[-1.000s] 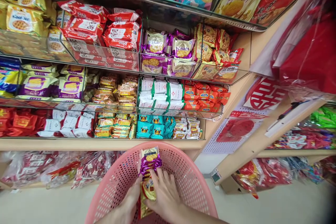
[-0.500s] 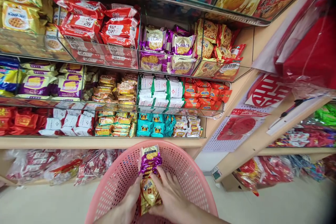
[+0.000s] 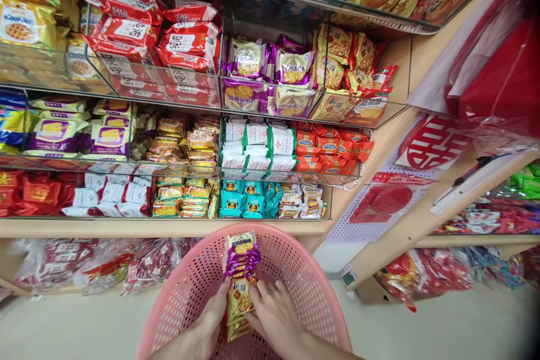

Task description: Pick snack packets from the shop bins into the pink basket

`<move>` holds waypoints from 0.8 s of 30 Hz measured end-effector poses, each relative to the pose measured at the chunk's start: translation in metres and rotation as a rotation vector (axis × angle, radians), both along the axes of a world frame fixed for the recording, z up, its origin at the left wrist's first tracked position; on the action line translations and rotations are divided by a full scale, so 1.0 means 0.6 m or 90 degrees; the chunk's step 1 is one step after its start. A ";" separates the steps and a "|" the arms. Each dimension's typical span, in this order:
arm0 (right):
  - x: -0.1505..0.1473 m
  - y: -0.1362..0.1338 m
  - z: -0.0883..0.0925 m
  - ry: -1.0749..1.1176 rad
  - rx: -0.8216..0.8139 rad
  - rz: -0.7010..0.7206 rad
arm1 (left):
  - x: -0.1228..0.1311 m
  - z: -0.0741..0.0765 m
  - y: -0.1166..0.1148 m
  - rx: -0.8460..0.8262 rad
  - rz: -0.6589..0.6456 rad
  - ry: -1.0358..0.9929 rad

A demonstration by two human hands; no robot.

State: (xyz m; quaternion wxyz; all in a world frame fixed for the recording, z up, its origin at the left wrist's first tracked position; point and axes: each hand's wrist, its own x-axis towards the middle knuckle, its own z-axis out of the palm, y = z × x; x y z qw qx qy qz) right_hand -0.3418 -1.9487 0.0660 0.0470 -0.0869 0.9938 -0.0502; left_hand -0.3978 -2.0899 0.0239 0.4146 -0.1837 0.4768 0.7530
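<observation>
A pink perforated plastic basket (image 3: 314,275) stands below the shelves, and both my hands are inside its rim. Between them is a row of gold biscuit packets (image 3: 239,299). Packed behind these is a row of purple and cream biscuit packets (image 3: 242,247). My left hand (image 3: 210,315) grips the left side of the gold row, with its thumb along the edge. Curled against the right side of the same row, my right hand (image 3: 274,312) holds it with bent fingers. The undersides of the packets and some fingertips are hidden.
Glass-fronted shelves ahead hold red packets (image 3: 126,28), purple biscuit packets (image 3: 293,67), gold packets (image 3: 337,70) and teal packets (image 3: 232,202). Plastic bags of red goods (image 3: 63,261) lie under the bottom shelf. At the right, a wooden upright (image 3: 396,230) stands beside more shelving.
My right hand's fingers have drawn back to the right and bent more. The gold packets have shifted slightly between my hands, and the front one shows a different face. The basket has stayed put.
</observation>
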 end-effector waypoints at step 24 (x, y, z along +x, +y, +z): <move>-0.014 0.031 0.031 -0.020 -0.267 -0.095 | -0.006 0.011 0.009 -0.022 0.033 -0.039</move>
